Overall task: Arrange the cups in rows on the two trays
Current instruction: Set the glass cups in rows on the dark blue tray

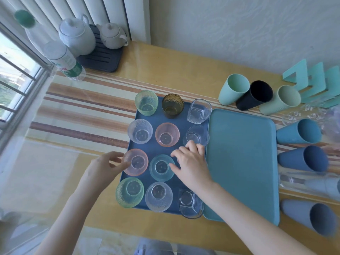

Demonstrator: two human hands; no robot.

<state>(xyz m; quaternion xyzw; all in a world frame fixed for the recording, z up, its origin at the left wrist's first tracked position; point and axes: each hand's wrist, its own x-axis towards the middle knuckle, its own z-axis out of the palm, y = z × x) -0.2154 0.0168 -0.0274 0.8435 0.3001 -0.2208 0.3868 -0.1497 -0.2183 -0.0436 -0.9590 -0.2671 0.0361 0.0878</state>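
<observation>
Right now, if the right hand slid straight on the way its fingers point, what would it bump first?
Probably the clear glass just beyond the right hand; its fingertips look almost touching it already, though depth is unclear.

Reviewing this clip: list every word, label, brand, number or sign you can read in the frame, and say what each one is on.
No text in this frame can be read.
Clear plastic water bottle with green and white label: the label carries red and white print, too blurred to read.
Small white ceramic teapot: a faint dark mark on its side, too small to tell.
Dark blue tray, light teal tray and the cups: no print visible.
</observation>
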